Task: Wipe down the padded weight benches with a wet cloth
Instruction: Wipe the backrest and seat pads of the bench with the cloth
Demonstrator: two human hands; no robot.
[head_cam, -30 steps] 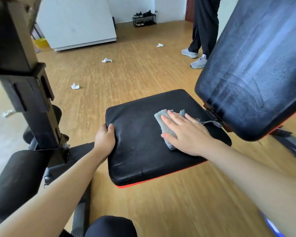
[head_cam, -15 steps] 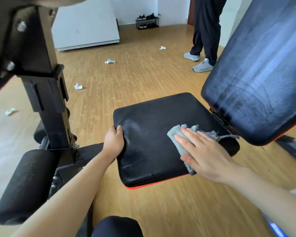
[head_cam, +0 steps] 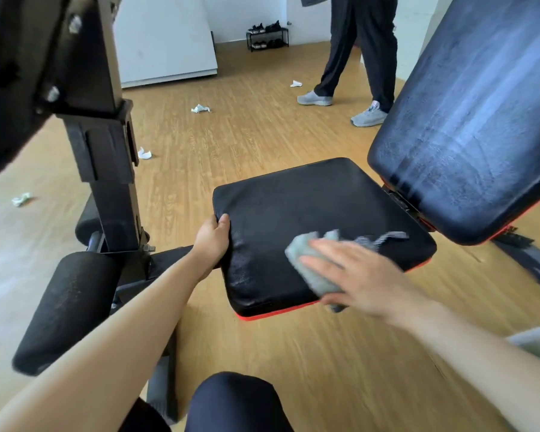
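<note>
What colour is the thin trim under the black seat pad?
The trim is red, clearest in the head view.

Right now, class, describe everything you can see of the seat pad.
The seat pad is a black, squarish cushion with rounded corners, seemingly leatherette, finely creased near its left edge, with a red strip along its underside. It lies roughly level above the wood floor, its right end next to the tilted backrest. The left hand grips its left edge; the right hand, fingers flat, presses a grey cloth onto its near right part.
</note>
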